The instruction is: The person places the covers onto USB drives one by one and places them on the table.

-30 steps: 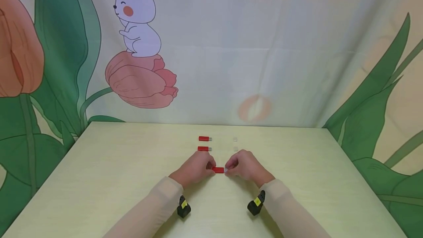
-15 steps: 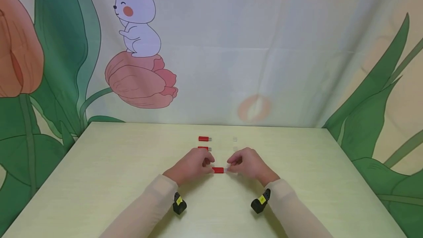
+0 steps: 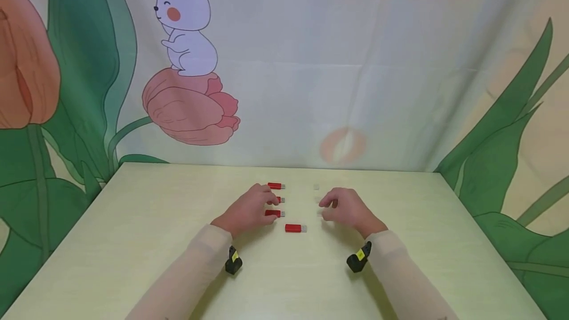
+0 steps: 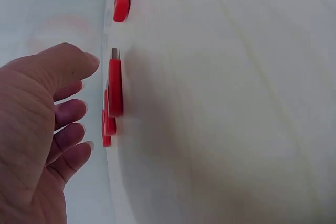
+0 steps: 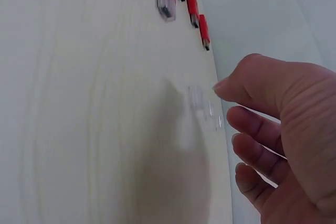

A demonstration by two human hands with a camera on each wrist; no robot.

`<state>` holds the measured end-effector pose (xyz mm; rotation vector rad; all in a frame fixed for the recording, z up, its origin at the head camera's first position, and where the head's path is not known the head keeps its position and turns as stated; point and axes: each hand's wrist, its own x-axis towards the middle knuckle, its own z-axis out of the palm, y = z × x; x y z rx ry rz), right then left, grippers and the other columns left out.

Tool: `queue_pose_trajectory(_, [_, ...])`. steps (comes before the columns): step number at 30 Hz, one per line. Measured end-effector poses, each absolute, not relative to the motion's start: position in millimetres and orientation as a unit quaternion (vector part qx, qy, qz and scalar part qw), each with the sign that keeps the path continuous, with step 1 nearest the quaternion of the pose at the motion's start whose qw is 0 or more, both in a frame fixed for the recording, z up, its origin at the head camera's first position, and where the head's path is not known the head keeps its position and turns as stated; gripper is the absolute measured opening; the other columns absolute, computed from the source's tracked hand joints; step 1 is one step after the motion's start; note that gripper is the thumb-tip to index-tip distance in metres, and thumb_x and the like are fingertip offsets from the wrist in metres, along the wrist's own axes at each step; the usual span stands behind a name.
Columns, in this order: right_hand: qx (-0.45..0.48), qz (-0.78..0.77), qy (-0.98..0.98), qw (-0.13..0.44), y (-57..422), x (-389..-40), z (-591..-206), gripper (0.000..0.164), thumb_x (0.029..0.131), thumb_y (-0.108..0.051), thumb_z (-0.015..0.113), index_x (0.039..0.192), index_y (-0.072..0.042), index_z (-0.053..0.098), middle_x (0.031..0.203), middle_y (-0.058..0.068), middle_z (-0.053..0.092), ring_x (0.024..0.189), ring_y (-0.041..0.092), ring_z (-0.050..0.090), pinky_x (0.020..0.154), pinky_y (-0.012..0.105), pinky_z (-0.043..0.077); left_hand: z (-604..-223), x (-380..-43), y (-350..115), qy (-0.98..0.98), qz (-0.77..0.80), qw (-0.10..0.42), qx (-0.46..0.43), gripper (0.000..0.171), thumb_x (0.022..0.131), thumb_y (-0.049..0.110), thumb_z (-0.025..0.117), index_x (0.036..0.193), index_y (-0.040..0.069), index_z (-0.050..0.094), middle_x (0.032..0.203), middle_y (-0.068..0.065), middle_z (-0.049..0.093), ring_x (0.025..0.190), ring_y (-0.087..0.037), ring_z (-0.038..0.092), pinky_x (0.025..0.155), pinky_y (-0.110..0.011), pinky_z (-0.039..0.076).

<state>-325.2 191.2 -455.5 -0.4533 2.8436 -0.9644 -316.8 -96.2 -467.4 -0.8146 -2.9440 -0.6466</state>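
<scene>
A red USB stick (image 3: pixel 293 228) with a clear cap over its plug lies on the table in front, apart from both hands. Behind it to the left, three more red sticks lie in a column with bare metal plugs. My left hand (image 3: pixel 250 207) hovers at the nearest uncapped stick (image 4: pixel 115 88), thumb and fingers spread apart with nothing between them. On the right, my right hand (image 3: pixel 348 209) reaches with parted, relaxed fingers toward the nearest clear cap (image 5: pixel 196 97), holding nothing. In the head view the hands partly cover the column's sticks and the caps.
Two farther sticks, the back one (image 3: pixel 274 186) and the middle one, point their plugs right. Opposite them lie small clear caps (image 3: pixel 316 187). The pale table (image 3: pixel 155 241) ends at a printed curtain (image 3: pixel 284 63) behind. Each wrist carries a black camera (image 3: pixel 233 260).
Both hands have let go of the front capped stick, which stays on the table. The left hand has moved back and left to the uncapped sticks, the right hand back and right to the caps.
</scene>
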Motion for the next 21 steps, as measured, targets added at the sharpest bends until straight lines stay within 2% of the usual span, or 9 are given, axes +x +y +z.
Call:
queue_pose_trajectory(7, [-0.148,-0.294,0.942,0.067,195.4,-335.2,-461.6,0.023,0.080,-0.007,0.080,0.101,-0.013,0.079,0.096,-0.002,0.069,0.094,0.020,0.057,0.082,0.033,0.052,-473.3,-324.8,-98.8,-0.954,-0.161,-0.007,-0.253,0.026,0.087,0.023,0.079,0.110,0.012,0.075,0.105,0.003,0.065,0.102,-0.014,0.050,0.091,-0.029,0.052])
queue_pose_trajectory(14, [-0.157,-0.289,0.941,0.081,192.0,-339.6,-466.5,0.024,0.081,-0.009,0.083,0.104,-0.013,0.078,0.101,-0.003,0.070,0.093,0.018,0.058,0.087,0.034,0.053,-473.1,-328.1,-96.8,-0.955,-0.146,-0.020,-0.258,0.027,0.088,0.024,0.078,0.112,0.011,0.074,0.105,0.002,0.065,0.102,-0.015,0.051,0.091,-0.030,0.052])
queue_pose_trajectory(21, [-0.171,-0.266,0.945,0.085,187.1,-342.3,-466.8,0.020,0.083,-0.009,0.081,0.103,-0.012,0.078,0.101,-0.001,0.071,0.093,0.017,0.060,0.090,0.036,0.054,-473.2,-329.3,-93.5,-0.955,-0.143,-0.031,-0.259,0.023,0.088,0.023,0.078,0.108,0.011,0.074,0.099,0.002,0.063,0.099,-0.016,0.049,0.084,-0.029,0.050])
